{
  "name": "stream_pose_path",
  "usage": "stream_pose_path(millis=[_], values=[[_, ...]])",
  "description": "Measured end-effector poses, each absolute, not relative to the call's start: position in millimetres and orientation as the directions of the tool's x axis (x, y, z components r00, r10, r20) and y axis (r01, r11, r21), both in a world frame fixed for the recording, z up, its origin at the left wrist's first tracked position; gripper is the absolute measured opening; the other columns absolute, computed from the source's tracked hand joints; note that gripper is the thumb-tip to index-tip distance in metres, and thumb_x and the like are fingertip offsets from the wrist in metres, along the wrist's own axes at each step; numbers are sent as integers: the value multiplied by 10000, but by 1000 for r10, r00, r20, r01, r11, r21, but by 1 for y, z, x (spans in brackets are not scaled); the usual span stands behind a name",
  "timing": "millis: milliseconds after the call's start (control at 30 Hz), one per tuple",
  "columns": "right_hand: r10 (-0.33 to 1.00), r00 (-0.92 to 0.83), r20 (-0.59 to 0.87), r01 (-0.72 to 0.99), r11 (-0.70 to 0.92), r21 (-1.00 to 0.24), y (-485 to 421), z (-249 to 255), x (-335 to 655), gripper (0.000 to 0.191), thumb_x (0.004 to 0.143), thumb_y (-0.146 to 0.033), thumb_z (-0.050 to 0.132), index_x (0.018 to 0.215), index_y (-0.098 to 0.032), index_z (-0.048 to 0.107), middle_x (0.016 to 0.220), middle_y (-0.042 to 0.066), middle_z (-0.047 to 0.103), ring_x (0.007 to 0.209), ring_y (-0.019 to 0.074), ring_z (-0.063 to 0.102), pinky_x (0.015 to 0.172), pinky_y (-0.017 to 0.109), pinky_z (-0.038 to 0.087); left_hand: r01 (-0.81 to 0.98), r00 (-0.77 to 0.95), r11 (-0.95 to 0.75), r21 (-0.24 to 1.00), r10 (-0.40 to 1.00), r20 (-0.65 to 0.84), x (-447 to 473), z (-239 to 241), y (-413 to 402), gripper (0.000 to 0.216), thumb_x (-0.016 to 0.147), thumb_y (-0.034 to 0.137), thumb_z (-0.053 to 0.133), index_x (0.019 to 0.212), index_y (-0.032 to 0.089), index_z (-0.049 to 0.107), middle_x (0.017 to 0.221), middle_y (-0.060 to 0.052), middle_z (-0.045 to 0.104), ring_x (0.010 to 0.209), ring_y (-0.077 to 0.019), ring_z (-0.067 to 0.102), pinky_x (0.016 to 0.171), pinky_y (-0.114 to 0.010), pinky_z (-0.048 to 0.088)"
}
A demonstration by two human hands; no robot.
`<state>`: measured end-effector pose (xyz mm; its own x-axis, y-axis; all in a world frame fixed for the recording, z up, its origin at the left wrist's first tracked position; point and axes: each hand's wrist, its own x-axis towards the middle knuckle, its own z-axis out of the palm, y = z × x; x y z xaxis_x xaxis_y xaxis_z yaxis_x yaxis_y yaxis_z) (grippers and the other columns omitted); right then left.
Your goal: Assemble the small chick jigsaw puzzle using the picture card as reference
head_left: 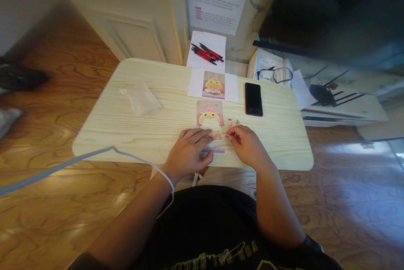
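Here at the front edge of the pale wood-grain table, both forearms cross the rim. The left hand lies palm down, fingers spread beside the puzzle; the right hand has thumb and forefinger pinched on a small pinkish cardboard jigsaw piece. Wood grain runs well out from each hand to the rounded side edges.

Just beyond the fingertips sits the joined pink-and-yellow cartoon jigsaw section, its lower edge ragged; a flat purple jigsaw strip lies between the hands, and small reddish loose pieces lie just past the right fingers.

Containers now: far-left of the left hand, a crumpled translucent plastic bag, contents unclear; well beyond the right hand, an open white box holding a black cable.

Straight ahead, a printed cartoon picture; past it, red-and-black pens on white paper. Ahead-right of the right hand, a black rectangular phone. Brown wooden flooring spreads below.
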<state>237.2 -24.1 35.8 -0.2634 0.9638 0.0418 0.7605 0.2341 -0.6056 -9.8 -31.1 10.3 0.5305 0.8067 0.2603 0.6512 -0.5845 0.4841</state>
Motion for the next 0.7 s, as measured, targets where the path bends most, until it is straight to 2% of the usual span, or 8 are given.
stream_pose_path(millis=[333,500,700], values=[[961,-273,49,745,244,-621,-24,33,238,237,949,-70,558,1046,-237,696,1040,43,726,974,216,642,879,350,489,628,542,-613,480,787,295,-11,7,-32,317,917,321,635,1212,262,735,1370,-36,722,1266,-282,627,1066,-499,454],[963,-265,56,743,241,-625,-24,31,238,241,934,-59,559,1048,-231,685,1030,45,717,978,220,636,879,348,482,642,552,-600,478,794,255,-9,8,-30,414,900,330,657,1304,250,703,1427,-41,690,1316,-300,595,1088,-511,440],[965,-251,75,738,241,-630,-20,31,238,253,923,-53,537,1001,-236,692,1014,44,707,1000,229,640,894,355,485,631,564,-614,475,783,262,-9,8,-31,409,916,351,643,1309,263,708,1432,-42,680,1322,-302,582,1098,-514,435]])
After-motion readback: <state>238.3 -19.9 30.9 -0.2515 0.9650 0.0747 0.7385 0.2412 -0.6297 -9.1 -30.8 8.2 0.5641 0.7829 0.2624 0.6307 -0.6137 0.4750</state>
